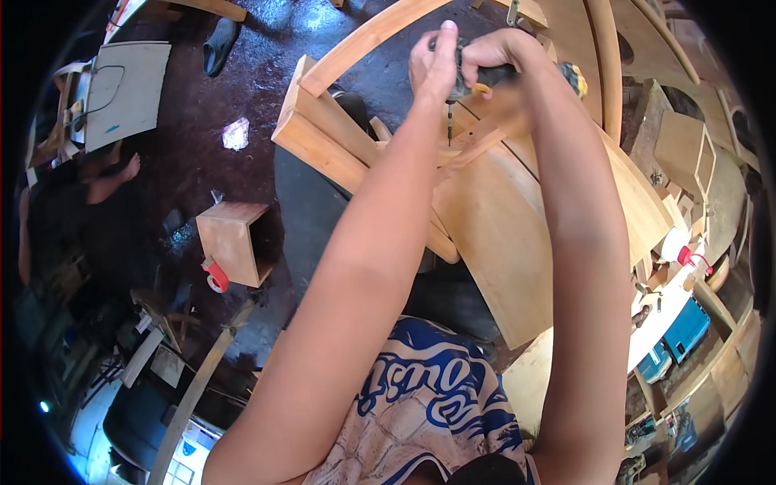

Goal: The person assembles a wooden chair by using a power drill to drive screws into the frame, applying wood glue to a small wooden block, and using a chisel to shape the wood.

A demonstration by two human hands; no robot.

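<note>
At the top centre, my right hand [493, 55] is closed round the handle of a black and yellow cordless drill [575, 79]. My left hand [435, 66] is wrapped over the drill's head, thumb pointing up. From the chuck a long thin bit [449, 129] points down toward a wooden crosspiece [477, 149]; whether its tip touches the wood I cannot tell. That crosspiece belongs to a pale wooden furniture frame with a thick side rail [323, 149], a curved arm [364, 47] and flat panels [505, 250]. My forearms hide part of the frame.
On the left stand a small open wooden box [226, 234] and a red tape roll [217, 276]. A dark shoe [220, 47] and a crumpled clear wrapper [235, 134] lie on the dark floor. Another person's bare foot [129, 168] shows at far left. Blue cases [687, 330] sit right.
</note>
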